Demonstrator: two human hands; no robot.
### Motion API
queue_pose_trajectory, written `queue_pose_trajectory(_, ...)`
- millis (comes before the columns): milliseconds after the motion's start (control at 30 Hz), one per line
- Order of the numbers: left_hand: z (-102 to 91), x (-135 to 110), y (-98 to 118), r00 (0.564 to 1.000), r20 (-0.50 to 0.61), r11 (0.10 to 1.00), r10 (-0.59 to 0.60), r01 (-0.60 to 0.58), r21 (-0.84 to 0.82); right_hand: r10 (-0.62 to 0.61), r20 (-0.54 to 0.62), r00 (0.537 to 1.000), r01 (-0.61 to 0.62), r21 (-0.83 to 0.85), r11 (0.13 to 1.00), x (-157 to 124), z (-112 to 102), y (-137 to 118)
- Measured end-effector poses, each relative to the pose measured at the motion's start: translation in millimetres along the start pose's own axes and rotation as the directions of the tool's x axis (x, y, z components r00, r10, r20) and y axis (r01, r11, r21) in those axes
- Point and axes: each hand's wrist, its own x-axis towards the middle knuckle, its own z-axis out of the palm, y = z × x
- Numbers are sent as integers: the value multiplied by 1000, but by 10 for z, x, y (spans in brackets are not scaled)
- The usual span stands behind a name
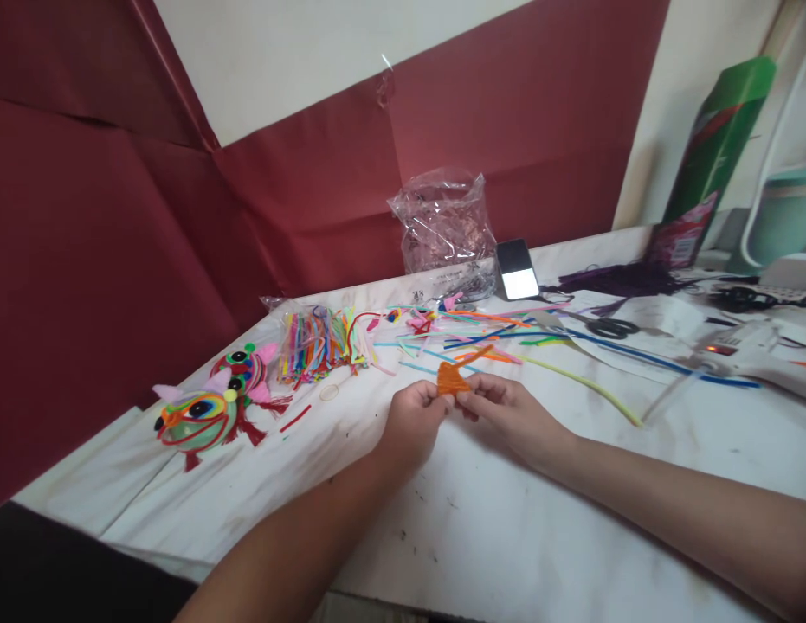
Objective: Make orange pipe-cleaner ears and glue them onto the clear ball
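Both of my hands meet above the white table [506, 519] and pinch one small orange pipe-cleaner piece [453, 375]. It is a flat coiled shape with a loose end sticking up to the right. My left hand [412, 421] grips its left edge with closed fingers. My right hand [506, 411] holds its right edge, fingers closed too. Loose pipe cleaners in several colours [480, 333] lie on the table just beyond my hands.
Two colourful pipe-cleaner fish figures [204, 414] sit at the left. A bag of pipe cleaners [312, 342], a crumpled clear plastic bag [448, 229], a phone [518, 269], scissors [607, 326], a glue gun [753, 363] and a green box [714, 160] stand further back and right.
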Motion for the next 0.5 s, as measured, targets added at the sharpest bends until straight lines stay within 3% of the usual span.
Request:
queue_pose_trajectory(167, -13, -6, 25, 1000, 21, 992, 5, -8, 129, -39, -41, 998, 40, 36, 999, 58, -64, -8)
queue_pose_trajectory(367, 9, -23, 46, 997, 74, 992, 35, -26, -126, -7, 44, 999, 2, 113, 994, 57, -55, -3)
queue_pose_trajectory(500, 0, -1, 47, 999, 50, 985, 2, 7, -171, 17, 45, 999, -21, 85, 996, 31, -36, -1)
